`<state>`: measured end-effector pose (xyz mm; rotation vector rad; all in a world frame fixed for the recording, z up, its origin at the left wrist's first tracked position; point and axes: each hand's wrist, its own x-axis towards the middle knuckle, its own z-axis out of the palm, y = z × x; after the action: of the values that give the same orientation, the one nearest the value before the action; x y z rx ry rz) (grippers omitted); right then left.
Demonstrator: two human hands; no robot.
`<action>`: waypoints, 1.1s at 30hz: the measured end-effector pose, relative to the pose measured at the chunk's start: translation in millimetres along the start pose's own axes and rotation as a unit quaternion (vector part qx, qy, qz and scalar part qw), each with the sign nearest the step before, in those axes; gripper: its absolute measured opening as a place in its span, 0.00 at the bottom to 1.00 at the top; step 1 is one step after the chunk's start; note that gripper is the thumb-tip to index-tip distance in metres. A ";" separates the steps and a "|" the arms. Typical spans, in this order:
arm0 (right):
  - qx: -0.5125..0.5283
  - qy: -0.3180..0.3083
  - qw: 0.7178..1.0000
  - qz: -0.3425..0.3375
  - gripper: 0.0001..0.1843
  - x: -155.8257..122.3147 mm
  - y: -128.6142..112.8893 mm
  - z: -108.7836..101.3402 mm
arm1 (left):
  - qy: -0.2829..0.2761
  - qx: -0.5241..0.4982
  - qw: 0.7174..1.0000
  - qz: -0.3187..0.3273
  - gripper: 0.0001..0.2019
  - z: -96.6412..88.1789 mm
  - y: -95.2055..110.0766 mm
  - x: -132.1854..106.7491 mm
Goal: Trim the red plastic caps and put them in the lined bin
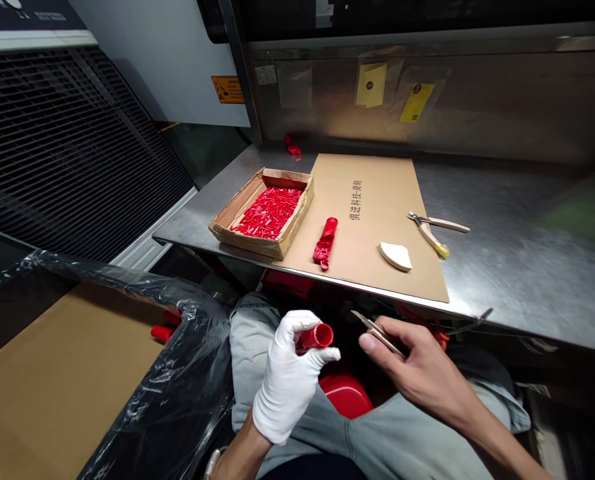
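Note:
In a white glove, my left hand point(290, 373) grips a red plastic tube-shaped part point(315, 338), its round open end facing up. My bare right hand point(417, 363) pinches a thin knife point(377, 331) with a pointed blade and a slim handle, the tip directed up and left toward the part. Blade and red part are apart, both held above my lap. Another red plastic part point(326, 243) lies on the cardboard sheet point(335, 190) just beyond my hands.
An open cardboard box point(277, 248) of small red scraps stands on the metal table point(517, 247). Cutting pliers point(430, 230) and a cream-coloured wedge point(395, 256) rest on the cardboard. At left, a plastic-lined carton point(62, 373) holds red parts point(165, 328).

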<state>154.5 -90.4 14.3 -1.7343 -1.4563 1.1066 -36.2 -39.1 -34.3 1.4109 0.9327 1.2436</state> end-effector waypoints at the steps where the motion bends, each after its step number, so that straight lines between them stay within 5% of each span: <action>1: 0.036 -0.009 0.999 0.011 0.25 1.8 -2.8 4.3 | -0.009 0.008 1.000 0.003 0.17 1.3 -1.3 -1.2; 6: 0.128 -0.097 0.987 -0.003 0.24 12.7 -10.2 23.7 | -0.059 0.039 0.997 0.015 0.15 2.4 -7.6 -9.3; 11: -0.046 0.049 0.997 -0.039 0.19 16.6 -0.2 9.7 | -0.106 0.066 0.992 -0.027 0.10 -9.0 -3.3 -12.3; 14: -0.056 0.022 0.996 -0.067 0.17 11.4 3.9 -4.4 | -0.120 0.117 0.984 -0.068 0.16 -13.6 -3.1 -12.2; 18: -0.083 0.008 0.993 -0.079 0.17 4.0 7.2 -13.3 | -0.074 0.168 0.976 -0.120 0.23 -12.4 -8.7 -14.0; 25: -0.097 -0.003 0.992 -0.083 0.19 2.4 10.5 -5.8 | -0.051 0.093 0.984 -0.143 0.08 -6.6 1.7 -12.7; 29: -0.076 -0.013 0.994 -0.077 0.20 2.3 9.5 -2.3 | -0.032 0.041 0.988 -0.143 0.13 -7.2 9.0 -8.9; 33: -0.052 -0.032 0.995 -0.078 0.20 1.5 6.5 4.1 | -0.037 -0.081 0.973 -0.212 0.18 -5.5 15.4 -6.8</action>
<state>154.0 -90.5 6.5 -1.6358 -1.6853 1.0296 -43.8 -47.8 -20.8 1.0525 0.9957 0.9164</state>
